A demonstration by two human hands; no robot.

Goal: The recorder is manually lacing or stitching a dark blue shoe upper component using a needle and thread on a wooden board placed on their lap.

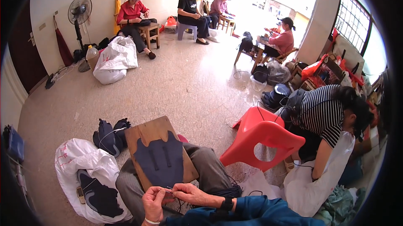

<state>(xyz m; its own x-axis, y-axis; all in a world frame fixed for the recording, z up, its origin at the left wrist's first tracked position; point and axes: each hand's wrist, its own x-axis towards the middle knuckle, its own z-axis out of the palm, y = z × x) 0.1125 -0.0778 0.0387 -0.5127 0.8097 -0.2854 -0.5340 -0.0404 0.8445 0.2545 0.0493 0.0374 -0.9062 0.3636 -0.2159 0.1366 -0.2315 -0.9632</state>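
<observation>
Just beyond my body, my left hand (154, 204) and my right hand (188, 194) meet with pinched fingers. Between the fingertips is something thin and small, too small to name. Thin dark strands hang below my right hand. On my lap lies a wooden board (191, 168), bearing a dark blue fabric piece (161, 163) with two raised strips and a scalloped far edge. Its near edge lies just beyond my fingers. A bundle of black cords (228, 191) rests by my right thigh.
Left of my legs, a white sack (69, 154) carries dark pieces and a phone (80, 195); tied dark bundles (110, 137) lie beyond. A red plastic chair (268, 140) stands at right, beside a person in stripes bending over a white sack (321, 184). Several people sit working farther back.
</observation>
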